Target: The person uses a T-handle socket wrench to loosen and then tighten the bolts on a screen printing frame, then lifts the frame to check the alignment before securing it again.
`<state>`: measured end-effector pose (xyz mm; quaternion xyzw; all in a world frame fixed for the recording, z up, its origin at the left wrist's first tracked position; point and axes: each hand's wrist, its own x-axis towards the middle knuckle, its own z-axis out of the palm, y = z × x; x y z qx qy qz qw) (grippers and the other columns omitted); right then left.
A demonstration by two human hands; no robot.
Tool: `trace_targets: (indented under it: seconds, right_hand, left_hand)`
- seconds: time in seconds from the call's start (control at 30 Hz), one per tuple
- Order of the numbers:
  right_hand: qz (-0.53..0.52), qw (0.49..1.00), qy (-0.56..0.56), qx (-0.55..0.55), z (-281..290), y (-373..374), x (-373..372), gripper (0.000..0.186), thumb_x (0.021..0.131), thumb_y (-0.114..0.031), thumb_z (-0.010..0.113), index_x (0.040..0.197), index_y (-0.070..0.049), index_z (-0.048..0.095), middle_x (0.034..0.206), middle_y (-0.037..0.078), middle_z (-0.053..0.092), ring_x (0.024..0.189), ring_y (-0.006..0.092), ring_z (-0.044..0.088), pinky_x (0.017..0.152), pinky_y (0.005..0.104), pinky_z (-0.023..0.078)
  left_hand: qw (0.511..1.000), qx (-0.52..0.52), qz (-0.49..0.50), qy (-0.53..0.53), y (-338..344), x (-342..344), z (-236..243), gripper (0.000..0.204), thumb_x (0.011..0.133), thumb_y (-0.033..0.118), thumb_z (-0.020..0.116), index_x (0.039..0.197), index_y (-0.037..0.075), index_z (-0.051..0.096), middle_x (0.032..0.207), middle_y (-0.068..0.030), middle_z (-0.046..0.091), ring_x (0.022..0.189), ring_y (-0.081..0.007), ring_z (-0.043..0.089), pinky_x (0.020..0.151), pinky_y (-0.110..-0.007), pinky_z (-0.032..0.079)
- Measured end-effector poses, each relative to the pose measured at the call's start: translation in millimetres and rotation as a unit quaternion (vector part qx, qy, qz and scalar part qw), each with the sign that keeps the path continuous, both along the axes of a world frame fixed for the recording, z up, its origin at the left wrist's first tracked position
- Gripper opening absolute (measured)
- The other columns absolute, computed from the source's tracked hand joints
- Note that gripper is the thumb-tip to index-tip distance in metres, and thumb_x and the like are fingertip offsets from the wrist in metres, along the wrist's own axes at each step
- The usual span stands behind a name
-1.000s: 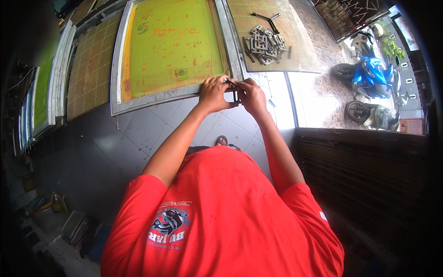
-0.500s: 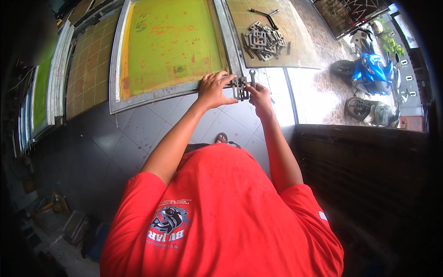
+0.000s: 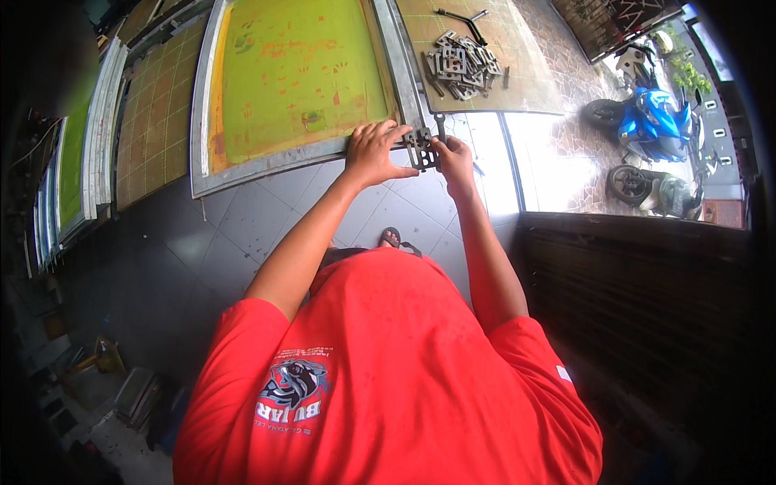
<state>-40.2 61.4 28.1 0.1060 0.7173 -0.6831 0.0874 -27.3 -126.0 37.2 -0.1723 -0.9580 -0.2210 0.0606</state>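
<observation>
At the near right corner of a framed screen (image 3: pixel 299 89) with a yellow-green mesh, a dark slotted metal bracket (image 3: pixel 420 152) shows between my hands. My left hand (image 3: pixel 373 153) is closed on it, thumb at its lower edge and fingers near its top. My right hand (image 3: pixel 455 164) pinches a dark wrench (image 3: pixel 440 129) upright against the bracket's right side. The wrench's upper end sticks out above my right fingers, and its lower part is hidden by them. Whether the bracket touches the grey frame I cannot tell.
A pile of similar metal brackets (image 3: pixel 462 65) lies on a brown board (image 3: pixel 517 85) at far right, with a bent dark tool (image 3: pixel 469 23) behind it. More framed screens (image 3: pixel 101 133) stand at left. A blue motorcycle (image 3: pixel 653 125) is parked at right, beyond a dark slatted panel (image 3: pixel 630 275).
The wrench's upper end has risen slightly and turned, and my right hand has shifted a little up. My left hand stays on the bracket. The whole view has moved slightly.
</observation>
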Motion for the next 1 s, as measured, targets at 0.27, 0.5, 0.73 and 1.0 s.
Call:
trace_targets:
  seconds: [0.27, 0.5, 0.73, 1.0]
  right_hand:
    - [0.017, 1.000, 0.016, -0.020, -6.2, 2.4, 6.0, 0.015, 0.084, -0.014, 0.059, 0.085, 0.000, 0.062, 0.064, 0.000, 0.056, 0.050, 0.0049, 0.041, 0.044, 0.0220, 0.032]
    - [0.025, 0.994, 0.097, 0.041, -6.4, -2.8, -2.0, 0.016, 0.085, -0.012, 0.057, 0.090, 0.003, 0.061, 0.073, 0.004, 0.060, 0.067, 0.0091, 0.052, 0.059, 0.0238, 0.041]
    - [-0.063, 0.994, -0.023, -0.091, -15.1, 2.1, 4.7, 0.016, 0.087, -0.016, 0.055, 0.088, -0.001, 0.058, 0.070, 0.002, 0.055, 0.055, 0.0069, 0.045, 0.049, 0.0234, 0.035]
    - [-0.115, 0.971, -0.083, -0.192, -25.0, -2.9, 0.1, 0.017, 0.088, -0.021, 0.056, 0.082, -0.005, 0.055, 0.064, -0.002, 0.047, 0.048, 0.0075, 0.040, 0.043, 0.0217, 0.033]
  left_hand:
    - [1.000, 0.013, -0.013, -0.008, -0.6, -0.9, 1.2, 0.082, 0.051, 0.052, 0.078, 0.121, 0.024, 0.047, 0.121, -0.0051, 0.049, 0.116, -0.0225, 0.044, 0.099, -0.040, 0.026]
    - [0.999, 0.040, -0.002, 0.002, 0.8, -0.3, -3.1, 0.086, 0.050, 0.054, 0.078, 0.123, 0.022, 0.046, 0.120, -0.0048, 0.050, 0.116, -0.0215, 0.044, 0.099, -0.040, 0.027]
    - [1.000, 0.028, 0.002, -0.006, -0.3, -0.1, -4.4, 0.093, 0.052, 0.063, 0.073, 0.128, 0.019, 0.043, 0.125, -0.0073, 0.048, 0.119, -0.0240, 0.042, 0.103, -0.043, 0.025]
    - [0.880, 0.460, -0.009, -0.116, -13.5, -9.3, 46.6, 0.065, 0.082, 0.050, 0.054, 0.129, 0.008, 0.042, 0.130, -0.0113, 0.046, 0.123, -0.0227, 0.040, 0.103, -0.038, 0.028]
